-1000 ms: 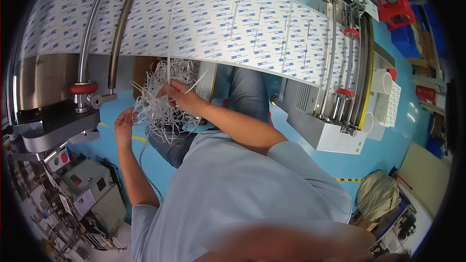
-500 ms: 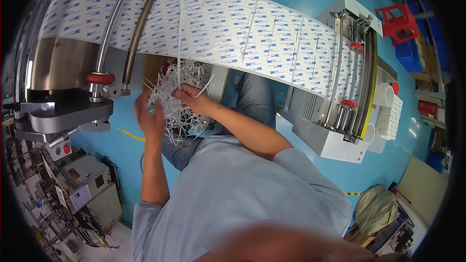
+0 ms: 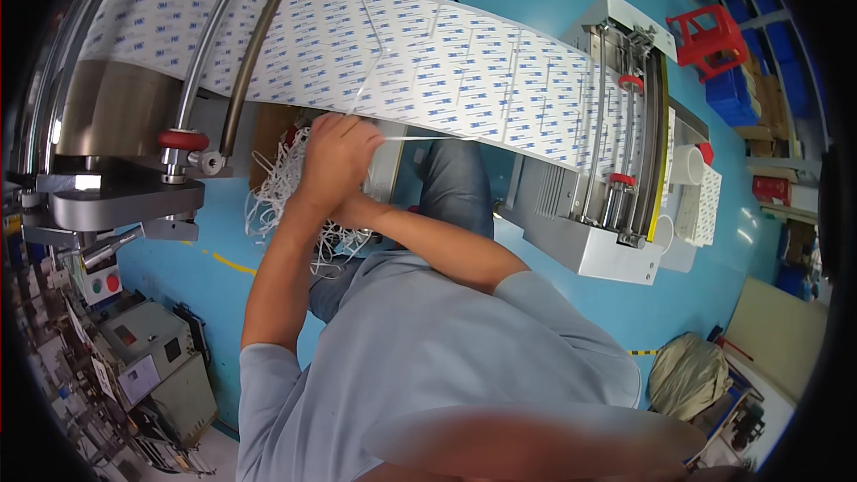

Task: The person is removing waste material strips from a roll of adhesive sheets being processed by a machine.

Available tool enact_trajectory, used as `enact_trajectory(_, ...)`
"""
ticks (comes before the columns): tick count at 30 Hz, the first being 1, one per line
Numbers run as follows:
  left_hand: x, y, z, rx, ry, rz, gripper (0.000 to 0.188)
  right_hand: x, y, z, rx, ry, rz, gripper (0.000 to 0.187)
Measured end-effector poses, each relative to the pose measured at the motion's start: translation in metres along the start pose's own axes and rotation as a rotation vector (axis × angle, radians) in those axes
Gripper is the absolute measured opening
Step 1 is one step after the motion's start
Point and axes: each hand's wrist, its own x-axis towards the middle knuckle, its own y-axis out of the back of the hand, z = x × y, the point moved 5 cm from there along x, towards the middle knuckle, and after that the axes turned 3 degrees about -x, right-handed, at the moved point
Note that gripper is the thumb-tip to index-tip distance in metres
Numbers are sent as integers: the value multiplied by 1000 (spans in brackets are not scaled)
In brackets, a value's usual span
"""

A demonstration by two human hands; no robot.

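My left hand [image 3: 339, 156] is closed near the front edge of a wide white sheet [image 3: 428, 62] printed with small blue marks. A thin white strip [image 3: 424, 137] sticks out of that hand to the right, its end close to the sheet's edge. Another narrow strip [image 3: 366, 80] runs, bent, from the hand up across the sheet. Just below, my right hand [image 3: 353, 211] passes behind the left wrist, so its fingers are hidden. A tangled heap of white strips [image 3: 284, 174] lies beneath both hands, partly covered by them.
The sheet spans from a metal roller [image 3: 125, 116] with bars at the left to a grey machine [image 3: 616, 250] with rods at the right. A red stool [image 3: 710, 40] stands at far right. Control boxes [image 3: 147, 335] stand at lower left.
My left hand has moved up and right from beside the heap to the strip. My right hand has dropped behind the left wrist. The strip across the sheet, straight before, is now bent.
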Motion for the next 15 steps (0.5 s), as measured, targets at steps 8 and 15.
enact_trajectory(8, -106, 44, -67, -525, 694, 289, 10, 10, -23, -12, -61, -212, -189, 22)
enact_trajectory(15, -141, 38, -92, -798, 933, 456, 11, 0, 23, -10, 208, -88, 153, 26)
